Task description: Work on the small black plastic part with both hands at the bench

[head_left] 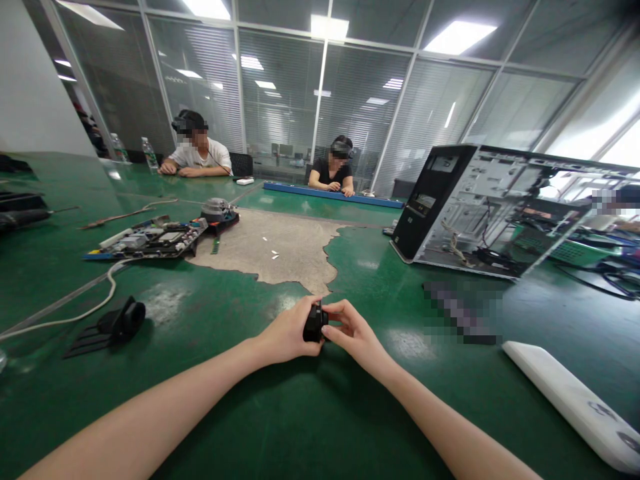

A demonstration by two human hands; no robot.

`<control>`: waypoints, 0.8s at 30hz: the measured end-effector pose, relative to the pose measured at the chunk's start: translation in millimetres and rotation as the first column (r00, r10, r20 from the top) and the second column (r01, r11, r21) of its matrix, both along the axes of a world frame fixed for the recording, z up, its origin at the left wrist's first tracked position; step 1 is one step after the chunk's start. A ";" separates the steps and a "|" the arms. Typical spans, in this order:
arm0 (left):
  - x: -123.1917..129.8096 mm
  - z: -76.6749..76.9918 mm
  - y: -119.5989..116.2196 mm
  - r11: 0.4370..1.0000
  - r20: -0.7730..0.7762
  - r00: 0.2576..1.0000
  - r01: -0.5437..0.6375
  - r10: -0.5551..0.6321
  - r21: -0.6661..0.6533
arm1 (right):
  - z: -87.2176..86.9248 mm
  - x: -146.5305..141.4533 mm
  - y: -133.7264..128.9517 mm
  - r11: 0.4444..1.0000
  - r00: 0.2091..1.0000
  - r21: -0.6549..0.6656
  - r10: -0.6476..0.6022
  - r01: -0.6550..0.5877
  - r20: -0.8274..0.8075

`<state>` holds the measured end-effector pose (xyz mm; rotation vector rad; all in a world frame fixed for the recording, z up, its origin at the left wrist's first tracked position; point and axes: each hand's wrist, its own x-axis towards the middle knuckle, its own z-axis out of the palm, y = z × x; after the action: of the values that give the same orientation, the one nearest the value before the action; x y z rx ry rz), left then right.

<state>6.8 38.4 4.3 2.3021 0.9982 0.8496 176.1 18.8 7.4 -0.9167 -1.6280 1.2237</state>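
Note:
Just in front of me, over the green table, a small black camera-like object is held between both hands. My left hand wraps round it from the left, with the fingers behind and the thumb below. From the right, my right hand pinches the round part on its side with thumb and fingertips. Much of the object is hidden by the fingers, so its exact kind is unclear. A black plastic part with a round end and long prongs lies on the table to the left.
A circuit board and a cooling fan lie left on a bare, peeled patch. An open computer case stands right, near a white bar. A white cable crosses the left. Two people sit opposite.

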 end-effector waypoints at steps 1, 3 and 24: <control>0.1 0.3 -0.3 1.000 0.001 1.000 -0.004 0.004 -0.003 | 0.4 -0.2 0.2 1.000 1.000 -0.001 -0.013 0.013 0.006; 0.2 1.0 -0.7 1.000 0.000 1.000 -0.014 0.014 -0.017 | 1.4 -0.6 0.8 1.000 0.999 0.003 -0.029 0.029 0.021; 0.0 1.6 -0.3 1.000 0.023 1.000 0.007 -0.006 -0.022 | 3.1 0.9 2.0 1.000 0.998 -0.008 -0.015 0.016 0.064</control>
<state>6.8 38.0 5.9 2.2702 0.9850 0.8563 177.0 20.8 10.5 -0.9811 -1.6643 1.2021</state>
